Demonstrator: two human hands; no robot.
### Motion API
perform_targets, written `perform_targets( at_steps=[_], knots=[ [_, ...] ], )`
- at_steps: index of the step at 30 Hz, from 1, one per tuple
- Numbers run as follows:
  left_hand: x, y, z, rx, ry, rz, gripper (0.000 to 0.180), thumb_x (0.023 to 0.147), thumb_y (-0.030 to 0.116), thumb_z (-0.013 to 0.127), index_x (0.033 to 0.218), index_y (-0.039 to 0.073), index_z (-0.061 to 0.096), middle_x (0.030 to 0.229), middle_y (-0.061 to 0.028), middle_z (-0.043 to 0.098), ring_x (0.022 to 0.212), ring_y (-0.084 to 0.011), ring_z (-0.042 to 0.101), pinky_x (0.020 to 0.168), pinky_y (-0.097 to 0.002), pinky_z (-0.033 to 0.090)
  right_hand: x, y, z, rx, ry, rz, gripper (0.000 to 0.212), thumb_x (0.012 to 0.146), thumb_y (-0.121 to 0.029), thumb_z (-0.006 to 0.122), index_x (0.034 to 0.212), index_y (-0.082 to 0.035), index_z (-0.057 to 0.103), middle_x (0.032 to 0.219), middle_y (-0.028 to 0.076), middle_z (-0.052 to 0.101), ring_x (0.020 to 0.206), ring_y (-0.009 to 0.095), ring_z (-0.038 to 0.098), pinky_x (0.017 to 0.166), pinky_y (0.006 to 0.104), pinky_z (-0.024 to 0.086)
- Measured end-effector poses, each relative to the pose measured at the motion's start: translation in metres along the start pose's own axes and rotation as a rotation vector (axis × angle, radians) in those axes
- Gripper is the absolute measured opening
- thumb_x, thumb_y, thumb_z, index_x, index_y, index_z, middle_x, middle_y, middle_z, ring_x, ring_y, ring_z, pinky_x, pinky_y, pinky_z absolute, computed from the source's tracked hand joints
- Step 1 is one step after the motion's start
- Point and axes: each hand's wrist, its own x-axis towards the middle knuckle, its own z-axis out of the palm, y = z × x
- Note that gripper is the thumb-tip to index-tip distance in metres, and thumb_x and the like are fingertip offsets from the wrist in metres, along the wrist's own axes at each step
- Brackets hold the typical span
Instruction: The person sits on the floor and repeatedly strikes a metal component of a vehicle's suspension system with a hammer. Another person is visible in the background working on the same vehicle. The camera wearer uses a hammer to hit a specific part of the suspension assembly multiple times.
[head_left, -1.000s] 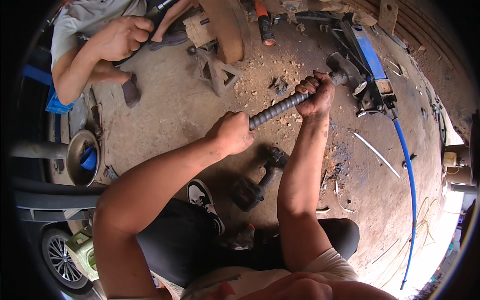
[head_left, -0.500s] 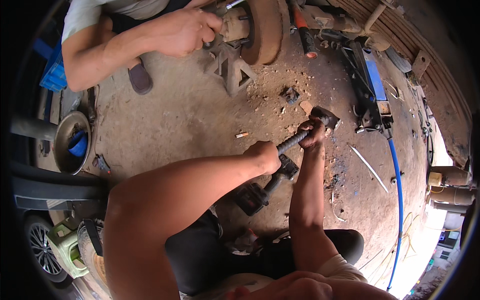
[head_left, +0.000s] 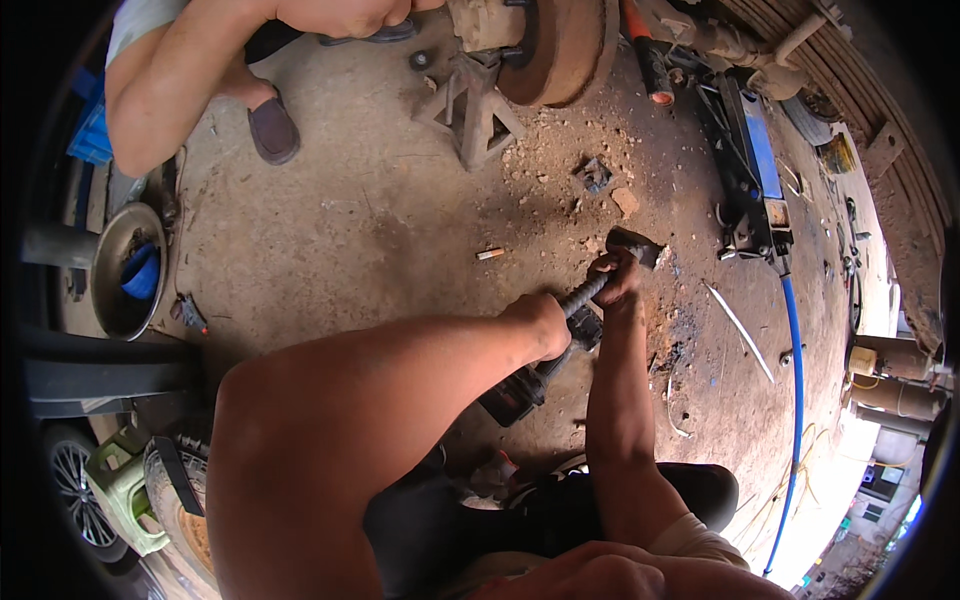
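Observation:
A hammer (head_left: 634, 245) with a ribbed metal handle is held in both hands, low over the floor. My left hand (head_left: 540, 325) is closed around the lower part of the handle. Up near the dark head, my right hand (head_left: 619, 276) has its fingers wrapped round the handle. Beneath my left hand a black cordless power tool (head_left: 508, 398) lies on the floor, partly hidden by the hand and forearm.
A rusty brake drum (head_left: 562, 55) is beside a metal jack stand (head_left: 474, 120), amid scattered rust flakes. A co-worker's arm (head_left: 172, 85) reaches in at upper left. At right stand a floor jack (head_left: 752, 160) with a blue handle and an orange-black tool (head_left: 650, 65). A metal bowl (head_left: 103, 270) sits left.
The hammer and both hands have shifted slightly, the head a little left in view. The co-worker's hand has moved up and left, away from the hub. The whole view has shifted slightly.

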Motion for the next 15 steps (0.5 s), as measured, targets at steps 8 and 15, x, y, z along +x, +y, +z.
perform_targets(
  at_steps=[8,15],
  knots=[
    [-0.002,0.002,-0.003,0.014,-0.067,-0.038,0.023,0.075,0.014,0.060,0.089,-0.003,0.065,0.072,-0.0181,0.065,0.049,-0.0244,0.062,0.044,-0.0344,0.050,0.002,0.004,-0.004,-0.045,0.048,-0.009,0.029,0.082,-0.011,0.050,0.059,-0.018,0.033,0.049,-0.006,0.033,0.040,0.008,0.033,0.038,0.0212,0.035],
    [0.004,-0.001,0.009,0.036,-0.019,0.020,0.023,0.076,0.014,0.060,0.089,-0.004,0.064,0.074,-0.0186,0.065,0.052,-0.0260,0.063,0.045,-0.0357,0.051,-0.005,0.000,-0.003,-0.038,0.084,-0.030,0.025,0.083,-0.010,0.050,0.061,-0.015,0.039,0.047,-0.007,0.033,0.039,0.006,0.035,0.038,0.0214,0.036]
  ],
)
